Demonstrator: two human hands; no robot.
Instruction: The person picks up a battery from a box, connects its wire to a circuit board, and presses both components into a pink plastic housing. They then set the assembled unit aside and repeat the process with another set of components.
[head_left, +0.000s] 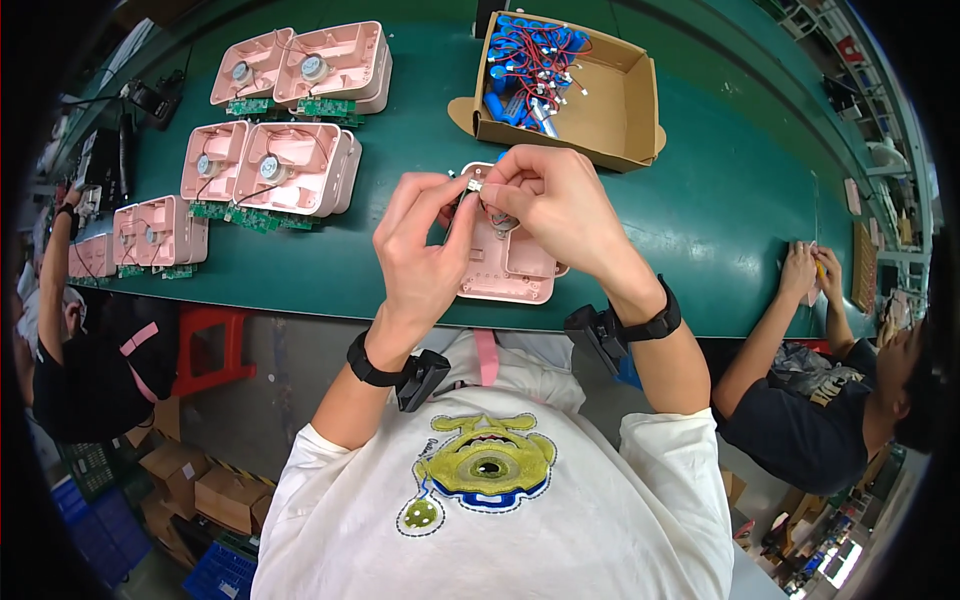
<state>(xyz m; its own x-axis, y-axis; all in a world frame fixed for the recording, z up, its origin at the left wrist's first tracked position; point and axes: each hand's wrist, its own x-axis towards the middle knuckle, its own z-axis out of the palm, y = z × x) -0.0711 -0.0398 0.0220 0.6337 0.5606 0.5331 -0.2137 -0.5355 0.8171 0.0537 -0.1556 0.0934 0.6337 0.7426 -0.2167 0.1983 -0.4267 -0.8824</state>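
Your left hand [428, 245] and right hand [552, 205] have their fingers pinched nearly closed on a small white connector [474, 185], held above the open pink plastic housing [500, 284] on the desk [700, 235]. Uneven pressure or twisting could bend its contacts; a slipping grip on so small a part could drop it.

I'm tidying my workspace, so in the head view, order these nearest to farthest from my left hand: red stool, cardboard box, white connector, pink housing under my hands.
1. White connector: touching the left hand, at its right.
2. Pink housing: below, slightly right.
3. Cardboard box: farther ahead, to the right.
4. Red stool: off to the left, low down.
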